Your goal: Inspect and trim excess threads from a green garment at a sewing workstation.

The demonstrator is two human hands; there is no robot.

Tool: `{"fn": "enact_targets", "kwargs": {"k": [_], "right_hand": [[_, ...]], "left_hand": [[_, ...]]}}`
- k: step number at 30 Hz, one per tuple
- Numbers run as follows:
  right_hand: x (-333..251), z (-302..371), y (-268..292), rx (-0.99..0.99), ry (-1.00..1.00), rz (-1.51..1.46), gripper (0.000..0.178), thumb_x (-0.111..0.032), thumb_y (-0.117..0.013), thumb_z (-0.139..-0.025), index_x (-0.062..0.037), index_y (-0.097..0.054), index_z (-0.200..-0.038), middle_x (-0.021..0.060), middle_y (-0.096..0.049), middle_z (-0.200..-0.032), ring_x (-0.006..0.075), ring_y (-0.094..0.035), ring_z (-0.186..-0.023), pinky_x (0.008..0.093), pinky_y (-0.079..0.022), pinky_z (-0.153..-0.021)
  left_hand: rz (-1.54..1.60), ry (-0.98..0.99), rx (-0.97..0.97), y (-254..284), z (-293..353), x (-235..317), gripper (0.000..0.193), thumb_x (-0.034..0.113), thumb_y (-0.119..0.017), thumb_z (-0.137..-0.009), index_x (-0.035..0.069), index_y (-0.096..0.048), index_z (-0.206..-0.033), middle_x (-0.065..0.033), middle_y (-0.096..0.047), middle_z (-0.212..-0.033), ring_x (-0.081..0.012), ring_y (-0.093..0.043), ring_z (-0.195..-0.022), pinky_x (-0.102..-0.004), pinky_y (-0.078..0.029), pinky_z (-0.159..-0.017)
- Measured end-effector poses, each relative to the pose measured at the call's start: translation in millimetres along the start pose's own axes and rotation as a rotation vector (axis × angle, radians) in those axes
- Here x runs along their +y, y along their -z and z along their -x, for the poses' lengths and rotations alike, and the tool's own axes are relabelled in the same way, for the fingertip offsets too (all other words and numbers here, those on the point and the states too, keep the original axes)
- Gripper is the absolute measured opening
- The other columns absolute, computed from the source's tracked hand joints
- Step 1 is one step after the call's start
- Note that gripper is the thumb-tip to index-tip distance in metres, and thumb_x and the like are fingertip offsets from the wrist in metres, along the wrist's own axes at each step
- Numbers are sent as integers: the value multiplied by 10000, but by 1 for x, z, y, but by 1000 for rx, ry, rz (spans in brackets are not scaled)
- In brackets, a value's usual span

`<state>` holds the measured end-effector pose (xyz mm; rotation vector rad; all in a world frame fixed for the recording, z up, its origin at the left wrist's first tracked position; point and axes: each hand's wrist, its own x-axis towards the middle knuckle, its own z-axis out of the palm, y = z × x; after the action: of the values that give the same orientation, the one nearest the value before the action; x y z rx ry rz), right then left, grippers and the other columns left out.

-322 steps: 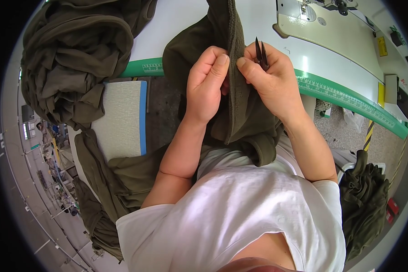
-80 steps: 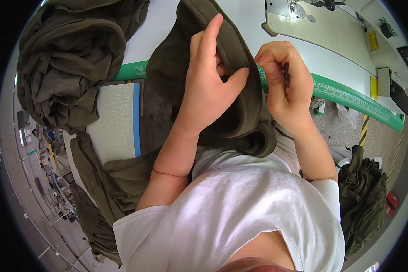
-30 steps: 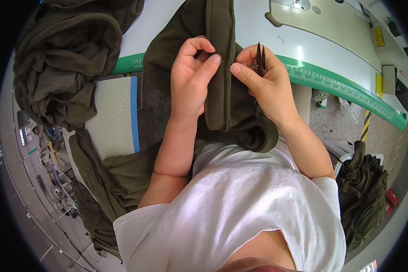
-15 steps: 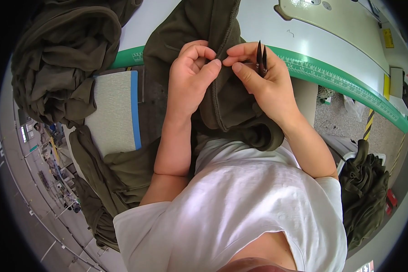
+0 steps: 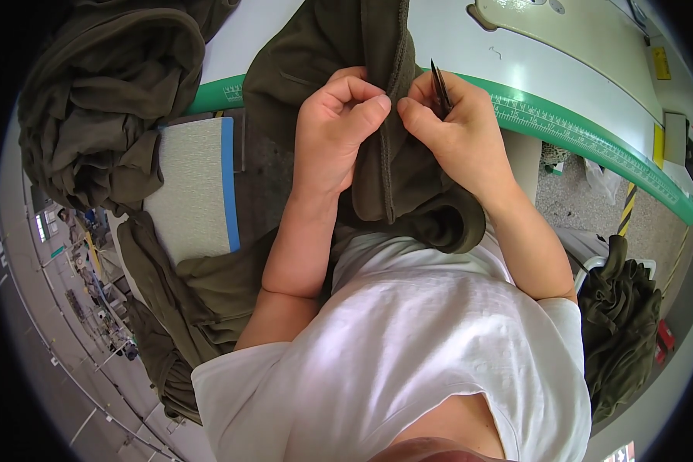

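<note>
A dark olive fabric garment (image 5: 308, 58) hangs over the table's edge toward my lap, with a stitched seam (image 5: 393, 69) running down its middle. My left hand (image 5: 340, 123) is closed on a fold just left of this seam, thumb against the bent fingers. To the right of the seam, my right hand (image 5: 462, 131) has its thumb and forefinger pinched together. Small dark thread snips (image 5: 440, 91) are tucked in that hand, blades pointing up and close together. Whether the right fingertips also grip fabric or a thread, I cannot tell.
A white table (image 5: 454, 38) has a green ruler strip (image 5: 577, 142) along its near edge. Bundled olive fabric (image 5: 108, 100) lies at the left, above a pale blue-edged board (image 5: 192, 185). A machine's pale body (image 5: 570, 38) stands far right. More olive fabric (image 5: 624, 331) fills a bin at the right.
Both hands have shifted slightly right, with the seam moving along. The right fingertips have drawn back a little from the fabric, and the snips' blades now look closer together.
</note>
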<state>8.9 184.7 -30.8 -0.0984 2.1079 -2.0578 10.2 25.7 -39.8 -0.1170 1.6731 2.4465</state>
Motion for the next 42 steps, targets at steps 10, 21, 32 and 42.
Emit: {"fn": "enact_targets", "kwargs": {"k": [10, 21, 32, 42], "right_hand": [[-1, -1, 1, -32, -32, -156, 144, -119, -622, -808, -55, -517, -734, -76, -430, -646, 13, -361, -587, 192, -297, -513], [-3, 0, 2, -41, -3, -185, 116, -127, -611, -831, -54, -525, -801, -69, -462, -676, 8, -401, -608, 173, -314, -535], [-25, 20, 21, -85, 19, -188, 114, -144, -540, -912, -42, -536, -963, -31, -509, -657, 14, -416, -564, 170, -321, -494], [-28, 18, 25, -248, -77, 5, 132, -144, -526, -929, -53, -590, -999, -32, -518, -595, 8, -391, -469, 162, -300, -420]], "left_hand": [[205, 157, -64, -5, -2, 4, 54, 61, -607, -792, 18, -576, -805, -20, -580, -807, -81, -543, -737, -225, -464, -687], [328, 260, -57, -10, -6, 7, 58, 87, -587, -811, 35, -562, -807, -39, -598, -781, -109, -570, -692, -238, -494, -674], [117, 17, -55, -11, -3, 2, 58, 45, -587, -827, -5, -587, -798, -51, -589, -820, -109, -579, -764, -255, -481, -732], [177, 47, -136, -15, -3, 7, 76, 56, -575, -833, -8, -585, -794, -93, -617, -830, -149, -595, -781, -268, -483, -762]]}}
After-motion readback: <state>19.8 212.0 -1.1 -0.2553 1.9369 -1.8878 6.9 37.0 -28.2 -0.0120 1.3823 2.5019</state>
